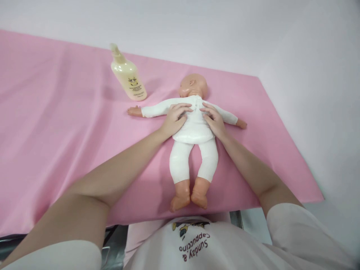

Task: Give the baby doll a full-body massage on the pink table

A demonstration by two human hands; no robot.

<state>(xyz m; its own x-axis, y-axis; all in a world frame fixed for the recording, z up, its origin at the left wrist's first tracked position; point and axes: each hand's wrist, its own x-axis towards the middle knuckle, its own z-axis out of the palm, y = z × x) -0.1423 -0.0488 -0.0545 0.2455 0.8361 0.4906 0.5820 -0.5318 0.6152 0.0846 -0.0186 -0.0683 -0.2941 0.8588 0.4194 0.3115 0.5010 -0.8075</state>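
Doll (194,129) lies face down on the pink sheet (56,123) covering the surface, dressed in a white suit. Its long axis runs away from the person: head at the far end, turned to the left, bare feet at the near edge. Its arms spread out to either side. Left hand (176,120) rests flat on the doll's upper back, fingers spread, gripping nothing. Right hand (214,120) lies likewise on the other side of the back, unclenched. Bottle (128,76) of cream lotion stands near the doll's left-pointing arm.
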